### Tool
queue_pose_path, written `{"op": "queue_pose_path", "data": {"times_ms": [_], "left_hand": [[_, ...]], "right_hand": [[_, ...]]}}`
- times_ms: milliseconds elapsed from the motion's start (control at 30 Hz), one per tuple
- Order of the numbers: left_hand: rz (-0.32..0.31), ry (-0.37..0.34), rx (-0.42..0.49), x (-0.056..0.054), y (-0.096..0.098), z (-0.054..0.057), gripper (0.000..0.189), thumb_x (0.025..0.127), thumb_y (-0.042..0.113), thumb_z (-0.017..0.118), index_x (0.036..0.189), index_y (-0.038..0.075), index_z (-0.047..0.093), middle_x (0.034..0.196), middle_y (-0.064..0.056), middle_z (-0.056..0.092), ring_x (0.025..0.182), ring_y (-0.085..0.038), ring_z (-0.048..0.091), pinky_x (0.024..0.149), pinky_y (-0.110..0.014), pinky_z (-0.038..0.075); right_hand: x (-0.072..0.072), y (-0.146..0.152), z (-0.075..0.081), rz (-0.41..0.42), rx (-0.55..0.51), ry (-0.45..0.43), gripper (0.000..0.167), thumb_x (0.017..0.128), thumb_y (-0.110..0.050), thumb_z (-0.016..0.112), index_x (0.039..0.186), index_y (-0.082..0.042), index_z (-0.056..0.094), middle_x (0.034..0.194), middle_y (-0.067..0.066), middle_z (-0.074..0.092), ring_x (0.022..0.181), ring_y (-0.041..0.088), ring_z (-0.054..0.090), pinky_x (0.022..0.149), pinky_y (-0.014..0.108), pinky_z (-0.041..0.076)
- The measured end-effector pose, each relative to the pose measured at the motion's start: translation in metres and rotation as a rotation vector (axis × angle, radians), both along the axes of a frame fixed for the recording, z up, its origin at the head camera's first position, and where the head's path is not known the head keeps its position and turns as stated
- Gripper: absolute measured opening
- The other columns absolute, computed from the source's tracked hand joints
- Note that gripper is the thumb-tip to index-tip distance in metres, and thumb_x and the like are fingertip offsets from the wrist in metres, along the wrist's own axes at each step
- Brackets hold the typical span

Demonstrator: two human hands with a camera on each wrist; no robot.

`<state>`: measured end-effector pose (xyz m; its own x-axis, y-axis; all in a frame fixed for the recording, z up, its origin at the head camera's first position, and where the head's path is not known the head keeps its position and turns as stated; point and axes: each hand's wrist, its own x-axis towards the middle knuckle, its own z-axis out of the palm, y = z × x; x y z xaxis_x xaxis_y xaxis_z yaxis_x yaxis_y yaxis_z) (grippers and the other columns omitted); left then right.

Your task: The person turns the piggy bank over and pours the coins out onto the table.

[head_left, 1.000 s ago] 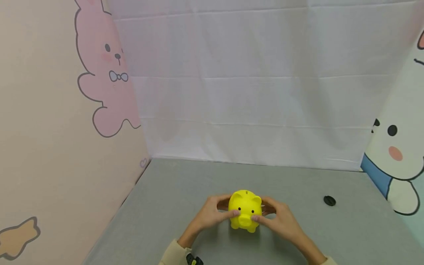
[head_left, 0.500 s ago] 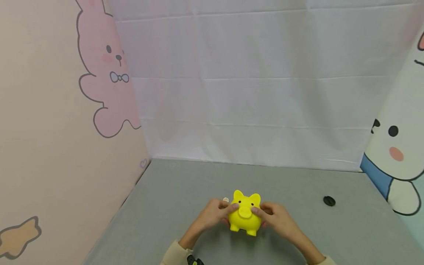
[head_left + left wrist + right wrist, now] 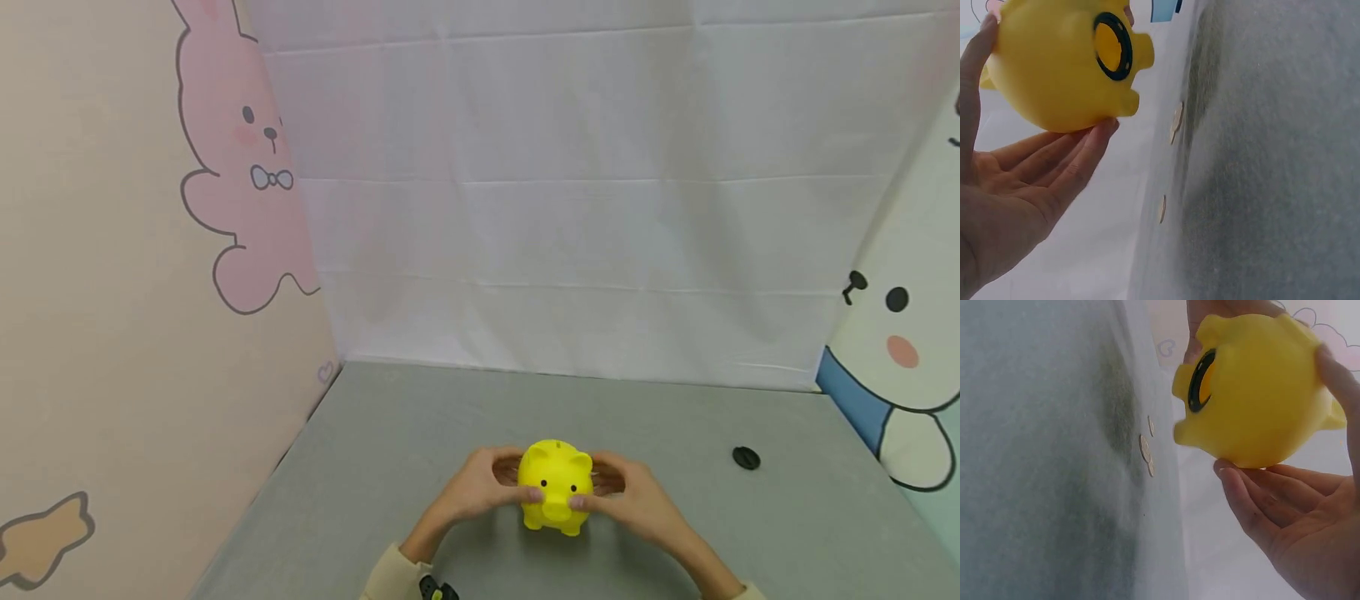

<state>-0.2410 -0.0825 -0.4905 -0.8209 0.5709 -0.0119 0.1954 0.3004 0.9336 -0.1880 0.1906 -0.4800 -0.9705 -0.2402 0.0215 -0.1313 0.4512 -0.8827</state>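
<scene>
A yellow piggy bank [image 3: 553,483] faces the head camera, held between both hands. My left hand [image 3: 483,483] grips one side, thumb at the face and fingers behind. The other side is gripped the same way by my right hand [image 3: 633,496]. Both wrist views show the bank raised off the table, with a black-rimmed round hole [image 3: 1112,46] open in its belly. Flat coins lie on the table beneath it, one coin [image 3: 1162,209] in the left wrist view and an overlapping coin [image 3: 1145,449] in the right wrist view. From the head, hands and bank hide them.
A round black plug [image 3: 746,457] lies on the grey tabletop [image 3: 420,408] to the right of the hands. White cloth [image 3: 570,208] hangs along the table's back edge. Walls with cartoon figures stand at left and right.
The piggy bank tipped back, snout up, half a second ago and has tipped forward again. A coin seen then beside the left hand is now hidden from the head view. The plug stayed put.
</scene>
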Motion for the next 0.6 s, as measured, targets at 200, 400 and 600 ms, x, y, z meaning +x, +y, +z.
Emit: {"op": "queue_pose_path", "data": {"times_ms": [200,400,600], "left_hand": [[-0.015,0.081,0.078,0.002,-0.002,0.0,0.087,0.075,0.032,0.097,0.15,0.022,0.055,0.152,-0.002,0.06,0.134,-0.021,0.065,0.11,-0.031,0.056],[-0.029,0.295,0.144,0.001,-0.002,0.0,0.099,0.073,0.021,0.097,0.157,0.026,0.044,0.163,0.0,0.05,0.147,-0.024,0.054,0.117,-0.029,0.049],[-0.026,0.325,0.146,-0.003,-0.002,-0.001,0.1,0.072,0.019,0.097,0.156,0.03,0.043,0.163,0.004,0.049,0.148,-0.02,0.053,0.117,-0.026,0.048]], "right_hand": [[0.001,-0.001,-0.007,0.0,0.029,0.253,0.091,0.071,-0.04,0.097,0.148,-0.011,0.057,0.146,0.009,0.066,0.124,0.021,0.069,0.097,0.045,0.063],[0.0,-0.004,-0.012,-0.01,0.112,0.662,0.11,0.061,-0.023,0.103,0.156,-0.012,0.05,0.154,0.011,0.06,0.132,0.006,0.062,0.095,0.033,0.063],[-0.004,-0.006,-0.013,-0.011,0.144,0.763,0.114,0.058,-0.018,0.104,0.157,-0.008,0.048,0.153,0.016,0.06,0.13,0.013,0.065,0.092,0.031,0.064]]}}
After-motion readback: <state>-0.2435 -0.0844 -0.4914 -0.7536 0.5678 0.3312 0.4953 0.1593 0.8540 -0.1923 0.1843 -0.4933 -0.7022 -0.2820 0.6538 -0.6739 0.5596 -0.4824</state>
